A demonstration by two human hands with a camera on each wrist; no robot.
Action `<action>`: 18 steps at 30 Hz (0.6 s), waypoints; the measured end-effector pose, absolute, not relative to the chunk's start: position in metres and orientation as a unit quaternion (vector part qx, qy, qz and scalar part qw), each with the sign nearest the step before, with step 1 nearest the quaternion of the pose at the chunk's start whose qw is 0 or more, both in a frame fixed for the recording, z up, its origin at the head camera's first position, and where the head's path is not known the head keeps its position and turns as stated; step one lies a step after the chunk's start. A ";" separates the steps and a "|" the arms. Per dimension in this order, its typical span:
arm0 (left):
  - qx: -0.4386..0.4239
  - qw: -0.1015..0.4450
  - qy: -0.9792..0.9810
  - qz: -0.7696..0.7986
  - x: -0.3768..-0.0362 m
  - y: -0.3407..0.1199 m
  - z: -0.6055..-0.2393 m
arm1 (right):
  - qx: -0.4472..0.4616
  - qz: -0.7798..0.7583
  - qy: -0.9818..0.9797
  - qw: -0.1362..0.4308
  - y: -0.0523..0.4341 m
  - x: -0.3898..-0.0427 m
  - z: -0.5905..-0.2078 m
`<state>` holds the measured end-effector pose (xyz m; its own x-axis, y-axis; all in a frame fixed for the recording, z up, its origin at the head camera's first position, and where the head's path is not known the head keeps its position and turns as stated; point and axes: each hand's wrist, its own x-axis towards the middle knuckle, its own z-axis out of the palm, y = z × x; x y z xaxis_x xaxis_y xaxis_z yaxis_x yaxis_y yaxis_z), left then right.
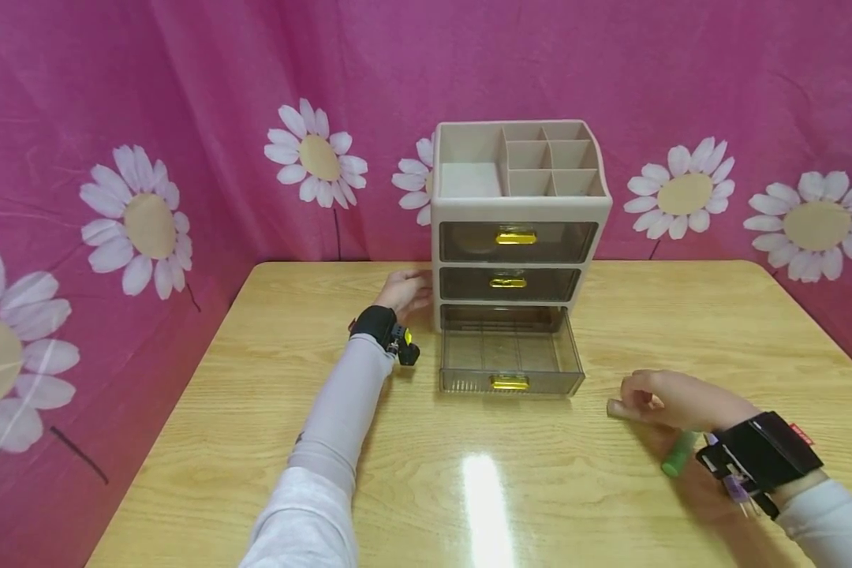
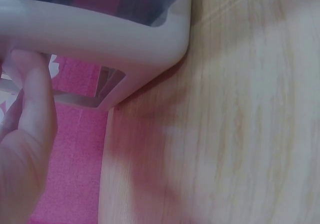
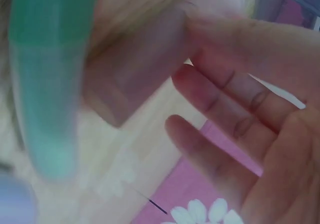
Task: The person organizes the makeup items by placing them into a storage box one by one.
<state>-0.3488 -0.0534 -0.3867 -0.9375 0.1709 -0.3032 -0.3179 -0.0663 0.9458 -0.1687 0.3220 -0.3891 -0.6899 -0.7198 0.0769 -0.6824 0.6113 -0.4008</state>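
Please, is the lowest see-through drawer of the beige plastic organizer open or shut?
Open. The transparent, smoky plastic bottom drawer juts out from the beige plastic organizer, showing its inside, while the smoky middle drawer sits flush.

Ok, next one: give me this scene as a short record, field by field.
left hand: touching the drawer unit at its side; fingertips partly hidden
right hand: pinching a pinkish tube
upper two drawers: shut
bottom drawer: pulled out
green tube: on the table, beside the right hand
backdrop: pink cloth with white flowers
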 end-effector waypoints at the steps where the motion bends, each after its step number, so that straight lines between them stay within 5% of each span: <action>1: -0.054 0.165 0.662 0.729 -0.351 -0.054 -0.389 | -0.395 -0.201 0.895 0.043 0.321 -0.170 -0.389; 18: -0.048 0.153 0.656 0.738 -0.355 -0.053 -0.395 | -0.388 -0.206 0.898 0.037 0.316 -0.175 -0.398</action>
